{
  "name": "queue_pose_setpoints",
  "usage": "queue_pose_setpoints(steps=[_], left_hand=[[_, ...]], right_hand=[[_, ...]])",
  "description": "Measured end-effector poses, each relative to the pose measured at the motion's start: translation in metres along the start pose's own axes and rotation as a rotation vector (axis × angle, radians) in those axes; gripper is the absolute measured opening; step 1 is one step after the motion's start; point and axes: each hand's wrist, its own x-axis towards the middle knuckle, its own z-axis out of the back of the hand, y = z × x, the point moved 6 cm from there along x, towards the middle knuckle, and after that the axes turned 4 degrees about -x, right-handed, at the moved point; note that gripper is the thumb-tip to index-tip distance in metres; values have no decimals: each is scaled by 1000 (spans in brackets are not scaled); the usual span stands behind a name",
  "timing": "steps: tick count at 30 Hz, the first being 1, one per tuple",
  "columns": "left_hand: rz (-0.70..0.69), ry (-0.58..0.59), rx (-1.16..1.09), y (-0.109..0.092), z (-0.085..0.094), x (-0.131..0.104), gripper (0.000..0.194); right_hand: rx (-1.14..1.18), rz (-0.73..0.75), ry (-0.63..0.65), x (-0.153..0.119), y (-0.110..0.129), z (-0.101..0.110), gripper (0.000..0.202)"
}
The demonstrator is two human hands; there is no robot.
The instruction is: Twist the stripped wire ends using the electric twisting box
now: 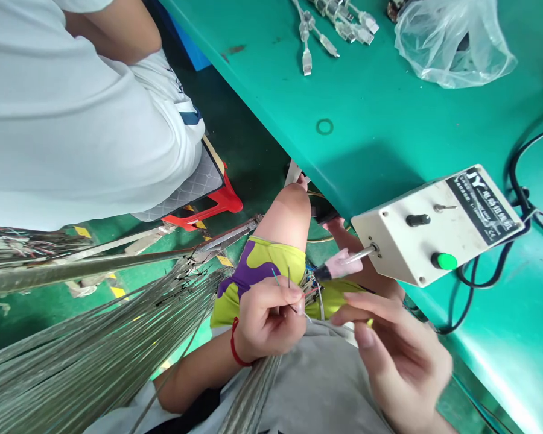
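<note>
Green table (pixel 366 96): at right
Cream box (pixel 402 241): on the table
Right hand (pixel 402 346): half curled; cannot tell whether it grips
Left hand (pixel 271 316): closed, gripping thin wires (pixel 289 278)
Wire ends (pixel 315 290): splayed past the left fingertips, near the right hand
Yellow bit (pixel 370 323): at the right thumb

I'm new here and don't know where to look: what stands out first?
The white box with its green button probably draws the eye first, on the green table at right. Next come the grey cables across the lower left and, at lower centre, the left hand pinching thin wires.
</note>
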Motion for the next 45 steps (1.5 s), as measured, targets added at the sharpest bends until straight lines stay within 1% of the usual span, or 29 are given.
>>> queue_pose_setpoints(steps=[3, 6, 9, 12, 18, 22, 26, 30, 32, 35, 38, 40, 45], left_hand=[[-36, 32, 6, -5, -4, 4, 23], [-39, 81, 37, -8, -6, 6, 21], [-55, 106, 89, -10, -8, 7, 20], [-92, 113, 86, -12, -12, 8, 22], [-126, 112, 92, -13, -15, 9, 22], [-122, 99, 90, -12, -14, 8, 21], [-118, 110, 94, -12, -15, 8, 27], [-126, 103, 77, -12, -15, 9, 31], [-117, 112, 62, -11, -15, 9, 34], [-80, 120, 48, -8, -12, 9, 36], [-40, 61, 36, -4, -7, 9, 30], [-24, 34, 23, -2, -5, 9, 29], [11, 39, 1, 2, -5, 10, 24]], right_hand=[[156, -123, 113, 15, 7, -28, 19], [317, -259, 171, 22, 5, -44, 10], [417, -310, 121, 22, -2, -45, 3], [438, -290, 81, 22, -6, -43, 5], [435, -268, 112, 24, -10, -42, 4], [556, -357, 148, 22, -15, -46, 3], [712, -478, 210, 22, -18, -57, 9], [782, -541, 222, 23, -19, -64, 13], [763, -537, 208, 25, -20, -63, 16], [694, -469, 125, 34, -21, -55, 31], [674, -409, 56, 45, -21, -49, 42], [684, -376, 50, 50, -21, -49, 41], [640, -271, 0, 54, -28, -47, 31]])
